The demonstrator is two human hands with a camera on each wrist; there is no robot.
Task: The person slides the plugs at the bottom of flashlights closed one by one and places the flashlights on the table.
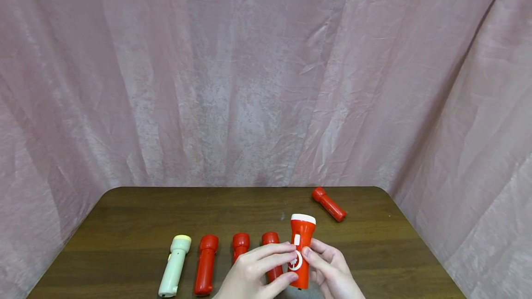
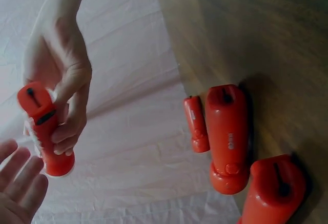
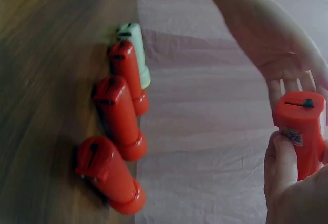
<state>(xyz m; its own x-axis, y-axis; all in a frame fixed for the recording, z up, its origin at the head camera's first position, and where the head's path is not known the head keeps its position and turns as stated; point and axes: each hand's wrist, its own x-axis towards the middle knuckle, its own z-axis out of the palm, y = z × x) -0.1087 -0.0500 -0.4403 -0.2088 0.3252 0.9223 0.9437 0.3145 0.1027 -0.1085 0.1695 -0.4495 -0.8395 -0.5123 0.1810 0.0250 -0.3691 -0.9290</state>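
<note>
A red flashlight (image 1: 304, 230) with a white rim, a white switch and a round white emblem stands upright above the table, lens end up. My right hand (image 1: 334, 271) grips its body from the right, thumb across the front. On the other side, my left hand (image 1: 254, 269) has its fingers extended beside the emblem; in the left wrist view the left fingers (image 2: 23, 175) look fairly straight and uncurled. Whether they touch the flashlight is unclear. The right wrist view shows a small label (image 3: 293, 137) on the flashlight's body.
Along the front of the wooden table (image 1: 124, 225) lie a pale green flashlight (image 1: 174, 266), a red flashlight (image 1: 205, 266) and two more red ones partly behind my left hand. Another red flashlight (image 1: 329, 204) lies at the back right. Pink curtains (image 1: 249, 82) hang around the table.
</note>
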